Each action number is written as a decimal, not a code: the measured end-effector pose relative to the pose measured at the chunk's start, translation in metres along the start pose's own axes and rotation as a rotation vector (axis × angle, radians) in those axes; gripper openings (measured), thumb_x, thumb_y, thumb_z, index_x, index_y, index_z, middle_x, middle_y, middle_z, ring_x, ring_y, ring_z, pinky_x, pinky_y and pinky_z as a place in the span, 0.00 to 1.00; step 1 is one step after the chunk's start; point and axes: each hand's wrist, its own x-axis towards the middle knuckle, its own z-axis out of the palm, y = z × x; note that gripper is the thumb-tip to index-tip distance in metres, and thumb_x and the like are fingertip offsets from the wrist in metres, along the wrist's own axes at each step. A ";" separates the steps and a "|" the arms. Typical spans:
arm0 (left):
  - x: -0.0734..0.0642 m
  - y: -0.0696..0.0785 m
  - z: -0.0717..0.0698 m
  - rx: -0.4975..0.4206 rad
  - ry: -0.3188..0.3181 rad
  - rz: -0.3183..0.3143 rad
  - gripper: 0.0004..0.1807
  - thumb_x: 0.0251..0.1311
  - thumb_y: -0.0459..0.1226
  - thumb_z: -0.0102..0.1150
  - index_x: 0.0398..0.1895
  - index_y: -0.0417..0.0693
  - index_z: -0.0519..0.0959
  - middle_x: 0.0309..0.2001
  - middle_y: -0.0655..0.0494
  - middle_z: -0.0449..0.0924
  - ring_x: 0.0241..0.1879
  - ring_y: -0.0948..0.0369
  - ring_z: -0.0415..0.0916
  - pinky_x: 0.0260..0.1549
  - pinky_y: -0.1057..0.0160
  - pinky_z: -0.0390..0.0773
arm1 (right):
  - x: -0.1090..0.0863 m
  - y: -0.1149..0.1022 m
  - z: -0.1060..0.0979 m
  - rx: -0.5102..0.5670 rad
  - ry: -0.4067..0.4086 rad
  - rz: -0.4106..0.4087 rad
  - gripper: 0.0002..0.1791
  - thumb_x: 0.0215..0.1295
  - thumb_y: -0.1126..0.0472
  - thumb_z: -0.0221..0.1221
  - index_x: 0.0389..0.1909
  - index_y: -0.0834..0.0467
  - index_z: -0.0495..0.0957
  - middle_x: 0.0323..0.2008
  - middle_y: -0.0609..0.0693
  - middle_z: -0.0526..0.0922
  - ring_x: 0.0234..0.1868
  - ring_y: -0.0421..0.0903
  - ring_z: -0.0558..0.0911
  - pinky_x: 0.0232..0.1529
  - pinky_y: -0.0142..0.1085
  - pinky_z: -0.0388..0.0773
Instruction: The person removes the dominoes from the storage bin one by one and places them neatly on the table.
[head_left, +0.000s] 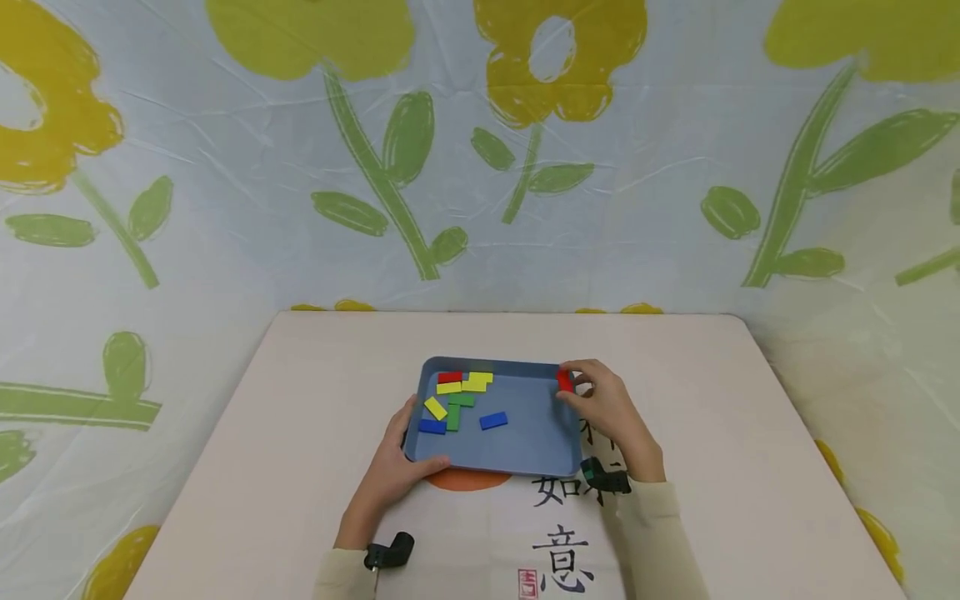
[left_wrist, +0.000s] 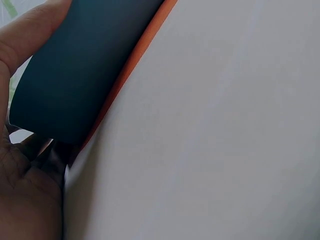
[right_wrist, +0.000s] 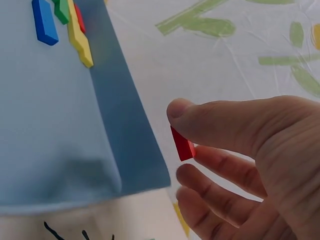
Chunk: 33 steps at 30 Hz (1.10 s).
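Note:
A blue-grey rectangular tray [head_left: 525,446] lies on the table with several small coloured blocks gathered in its left half. At its near left corner, my left hand [head_left: 397,457] grips the tray, thumb along the front rim and fingers along the left side. Between the thumb and fingers of my right hand [right_wrist: 235,150] a small red block [right_wrist: 182,144] is pinched, at the tray's far right corner. Inside the tray, a blue block [head_left: 493,421] lies apart near the middle. Another red block [head_left: 450,377] sits at the far left, beside yellow blocks [head_left: 474,386] and green blocks [head_left: 453,417].
Under the tray's front edge lies a paper sheet [head_left: 442,533] with black brush characters and an orange disc [head_left: 468,480]. The pale table [head_left: 315,400] extends around it. A flower-patterned cloth [head_left: 637,225] hangs behind the table and at both sides.

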 end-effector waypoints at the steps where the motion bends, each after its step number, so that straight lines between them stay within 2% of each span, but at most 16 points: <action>1: 0.000 0.000 0.000 0.000 0.001 0.004 0.64 0.49 0.49 0.81 0.85 0.60 0.47 0.83 0.50 0.48 0.81 0.45 0.49 0.75 0.32 0.54 | 0.000 0.001 -0.001 -0.005 0.006 0.004 0.27 0.61 0.63 0.73 0.61 0.62 0.80 0.57 0.61 0.80 0.49 0.57 0.84 0.39 0.37 0.83; 7: 0.000 -0.002 0.000 0.020 0.005 0.020 0.64 0.49 0.49 0.80 0.85 0.57 0.47 0.83 0.50 0.48 0.81 0.46 0.49 0.75 0.33 0.54 | -0.003 0.008 -0.010 -0.032 0.046 0.053 0.28 0.62 0.63 0.72 0.63 0.62 0.79 0.57 0.62 0.79 0.47 0.59 0.80 0.35 0.37 0.80; 10: 0.000 -0.001 -0.001 0.021 0.005 0.021 0.64 0.49 0.49 0.80 0.85 0.57 0.46 0.83 0.49 0.48 0.81 0.45 0.49 0.75 0.33 0.54 | -0.005 0.015 -0.013 -0.043 0.059 0.087 0.28 0.63 0.62 0.71 0.64 0.62 0.78 0.60 0.63 0.79 0.49 0.60 0.81 0.37 0.38 0.81; 20: 0.000 0.000 -0.001 0.015 -0.010 0.016 0.64 0.50 0.49 0.79 0.85 0.59 0.46 0.83 0.50 0.48 0.81 0.46 0.49 0.75 0.32 0.54 | -0.014 0.039 -0.025 -0.006 0.070 0.224 0.28 0.66 0.63 0.69 0.66 0.62 0.76 0.65 0.64 0.74 0.51 0.61 0.82 0.35 0.36 0.79; 26: 0.000 0.002 -0.001 0.024 -0.007 0.009 0.64 0.50 0.49 0.79 0.85 0.58 0.46 0.83 0.49 0.48 0.81 0.45 0.49 0.74 0.32 0.54 | -0.017 0.050 -0.025 -0.004 0.073 0.237 0.29 0.66 0.63 0.69 0.67 0.62 0.75 0.61 0.65 0.77 0.45 0.56 0.82 0.31 0.33 0.77; 33: -0.001 0.002 -0.001 0.014 -0.002 0.001 0.64 0.50 0.49 0.80 0.85 0.59 0.46 0.83 0.50 0.48 0.81 0.45 0.48 0.74 0.31 0.54 | -0.016 0.058 -0.025 -0.009 0.070 0.268 0.29 0.65 0.62 0.70 0.66 0.61 0.76 0.61 0.65 0.77 0.47 0.57 0.82 0.35 0.35 0.79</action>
